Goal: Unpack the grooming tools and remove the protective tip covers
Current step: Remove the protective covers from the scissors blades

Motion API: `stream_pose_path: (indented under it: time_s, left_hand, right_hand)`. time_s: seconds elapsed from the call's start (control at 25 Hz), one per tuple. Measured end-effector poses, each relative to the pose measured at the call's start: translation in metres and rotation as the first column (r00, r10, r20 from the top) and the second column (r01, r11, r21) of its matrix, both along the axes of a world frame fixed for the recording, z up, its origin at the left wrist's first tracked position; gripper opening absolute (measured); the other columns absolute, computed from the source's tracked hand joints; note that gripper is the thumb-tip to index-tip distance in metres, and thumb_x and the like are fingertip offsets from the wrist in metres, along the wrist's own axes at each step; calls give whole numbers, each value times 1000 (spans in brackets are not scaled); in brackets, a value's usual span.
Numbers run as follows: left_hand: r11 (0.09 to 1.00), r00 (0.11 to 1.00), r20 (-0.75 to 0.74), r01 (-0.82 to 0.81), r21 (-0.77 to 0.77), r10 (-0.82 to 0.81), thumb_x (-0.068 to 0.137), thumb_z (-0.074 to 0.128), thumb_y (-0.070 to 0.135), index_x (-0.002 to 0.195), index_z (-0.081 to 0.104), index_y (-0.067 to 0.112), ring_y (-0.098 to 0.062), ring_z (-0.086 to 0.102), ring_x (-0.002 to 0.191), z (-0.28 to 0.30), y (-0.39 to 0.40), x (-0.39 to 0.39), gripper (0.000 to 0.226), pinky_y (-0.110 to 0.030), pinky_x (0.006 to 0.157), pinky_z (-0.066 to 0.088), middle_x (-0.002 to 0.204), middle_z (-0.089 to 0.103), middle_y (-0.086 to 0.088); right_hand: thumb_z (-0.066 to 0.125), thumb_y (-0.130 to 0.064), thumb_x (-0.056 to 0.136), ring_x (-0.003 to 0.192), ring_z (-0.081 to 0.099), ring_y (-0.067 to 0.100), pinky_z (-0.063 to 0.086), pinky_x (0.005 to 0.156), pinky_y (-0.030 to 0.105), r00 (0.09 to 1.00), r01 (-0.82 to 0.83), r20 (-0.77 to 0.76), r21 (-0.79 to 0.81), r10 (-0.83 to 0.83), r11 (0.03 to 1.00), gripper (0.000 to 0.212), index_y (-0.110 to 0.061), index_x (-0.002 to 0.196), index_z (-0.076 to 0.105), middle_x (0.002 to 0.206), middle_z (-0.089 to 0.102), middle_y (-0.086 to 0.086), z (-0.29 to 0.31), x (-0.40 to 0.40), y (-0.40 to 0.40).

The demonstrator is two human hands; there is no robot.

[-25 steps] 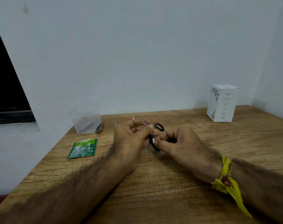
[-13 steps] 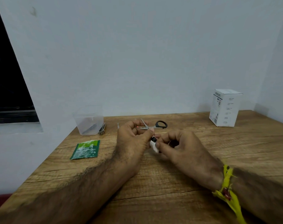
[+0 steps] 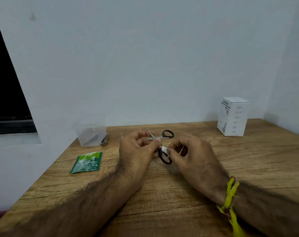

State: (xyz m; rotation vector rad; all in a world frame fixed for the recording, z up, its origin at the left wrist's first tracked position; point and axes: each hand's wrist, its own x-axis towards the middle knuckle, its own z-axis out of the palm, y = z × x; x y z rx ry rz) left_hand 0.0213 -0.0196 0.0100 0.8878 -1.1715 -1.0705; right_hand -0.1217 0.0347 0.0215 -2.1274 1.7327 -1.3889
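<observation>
1. The small scissors (image 3: pixel 160 141) sit between the two hands just above the tabletop (image 3: pixel 179 194), about midway along its width and nearer the back edge than the front. Their blades are spread, and the tips point up and left towards the back edge.
2. The long axis runs from those tips down and towards the person. One black finger loop (image 3: pixel 168 134) stands clear on the far right side; the other loop (image 3: pixel 164 158) hangs lower, between the hands.
3. The left hand (image 3: pixel 136 151) pinches the scissors near the pivot with thumb and forefinger, its other fingers curled behind the blades.
4. The right hand (image 3: pixel 193 156) is the nearer one to the lower loop. Its thumb and forefinger pinch a small white piece (image 3: pixel 163 148) that sits at the top of that loop, touching the left thumb; I judge it a cover or wrapping, though it is too small to be sure.
5. The coming pull probably goes rightwards and towards the person, away from the left hand's hold.
6. The scissors look thin, with bright steel blades and black plastic handles. The blade tips seem bare.
7. Near the back left corner stand a clear plastic container (image 3: pixel 90 132) and a metal nail clipper (image 3: pixel 104 140) leaning just beside it, with a green sachet (image 3: pixel 86 162) further forward.
</observation>
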Motion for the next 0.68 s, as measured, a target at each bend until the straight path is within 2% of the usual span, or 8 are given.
stream_pose_path:
  time_s: [0.12, 0.2, 0.28, 0.32, 0.44, 0.56, 0.68]
  left_hand:
    - [1000, 1000, -5, 12, 8, -12, 83, 78, -1, 99, 66, 7, -26, 77, 68, 0, 1, -1, 21, -30, 56, 60, 79, 78, -11]
    - [1000, 1000, -9, -2, 16, 2, 83, 78, -3, 98, 66, 7, -23, 76, 65, 0, -2, 0, 21, -29, 54, 59, 76, 77, -10]
    - [1000, 1000, 3, -15, 9, 15, 82, 78, -3, 96, 67, 8, -21, 76, 63, -1, -3, -1, 21, -28, 53, 58, 74, 77, -9]
    - [1000, 1000, 13, -19, 4, 19, 82, 79, -3, 96, 67, 8, -21, 76, 62, -1, -3, -1, 22, -28, 53, 58, 73, 77, -8]
    - [999, 998, 45, -39, -4, 39, 80, 81, -1, 97, 67, 8, -22, 76, 63, -2, -1, -1, 23, -28, 53, 58, 73, 77, -8]
    - [998, 997, 53, -59, -11, 59, 80, 81, 0, 97, 68, 6, -23, 76, 63, -1, -5, 0, 22, -28, 54, 59, 73, 77, -8]
    - [997, 992, 104, -69, -26, 71, 79, 82, 0, 97, 69, 6, -22, 75, 61, -1, -5, 2, 23, -29, 55, 60, 73, 77, -8]
  right_hand:
    - [70, -29, 88, 79, 57, 3, 51, 70, 26, 998, -59, -5, 60, 59, 996, 9, -26, 79, 71, 82, 62, -14, -4, 5, -2]
    - [70, -30, 89, 74, 60, 3, 47, 62, 18, 994, -80, 79, 132, 70, 988, 12, -26, 78, 73, 76, 66, -11, -6, 6, -5]
    - [69, -29, 90, 69, 62, 1, 47, 57, 16, 982, -138, 156, 203, 107, 970, 14, -24, 78, 74, 72, 70, -9, -5, 3, -7]
    - [69, -29, 90, 68, 62, 1, 47, 57, 16, 980, -163, 145, 226, 132, 960, 15, -23, 78, 75, 71, 70, -9, -4, 0, -8]
    - [70, -32, 90, 70, 58, -3, 43, 57, 17, 982, -188, 33, 256, 186, 948, 15, -26, 77, 74, 75, 66, -11, -1, -7, -6]
    - [68, -29, 91, 81, 55, 1, 46, 69, 25, 980, -171, -77, 159, 185, 972, 11, -27, 81, 73, 87, 59, -12, -3, -5, -9]
    - [65, -25, 93, 87, 54, 5, 47, 78, 30, 924, -286, -221, 143, 312, 948, 8, -25, 89, 72, 92, 58, -10, 1, -12, -10]
